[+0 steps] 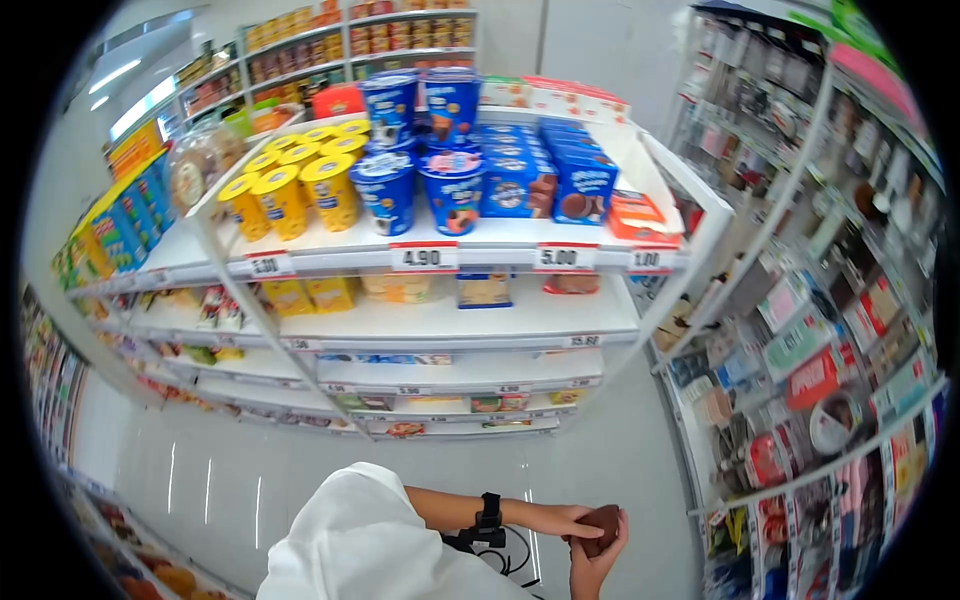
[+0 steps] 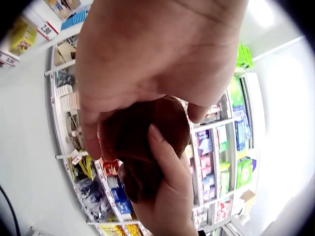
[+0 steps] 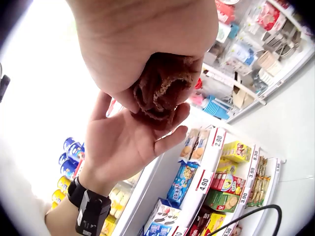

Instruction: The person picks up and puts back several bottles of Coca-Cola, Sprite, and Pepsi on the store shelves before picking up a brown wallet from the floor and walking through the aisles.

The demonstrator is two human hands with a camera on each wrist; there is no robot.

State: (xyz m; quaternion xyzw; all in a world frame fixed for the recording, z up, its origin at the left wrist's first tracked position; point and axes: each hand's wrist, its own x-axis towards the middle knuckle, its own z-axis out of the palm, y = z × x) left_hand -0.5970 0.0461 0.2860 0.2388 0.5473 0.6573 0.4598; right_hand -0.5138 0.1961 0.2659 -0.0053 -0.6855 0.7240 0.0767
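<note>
A dark brown, leather-like folded piece point(image 1: 601, 531) with rough edges is between both hands, low in the head view. My right hand point(image 1: 592, 572) grips it from below, its thumb point(image 2: 166, 156) laid across the brown surface in the left wrist view. Reaching in from the left, my left hand point(image 1: 556, 518) holds the far side of it. In the right wrist view the left palm point(image 3: 120, 142) faces the camera, and the brown folds point(image 3: 165, 93) partly hide its fingers. A black strap point(image 1: 488, 511) circles the left wrist.
A white shelf unit point(image 1: 520, 240) ahead carries blue tubs point(image 1: 452, 190), yellow tubs point(image 1: 279, 200) and blue boxes point(image 1: 584, 180). Packed racks point(image 1: 800, 360) stand close on the right. A black cable point(image 1: 522, 548) hangs near the left forearm over the grey floor point(image 1: 230, 480).
</note>
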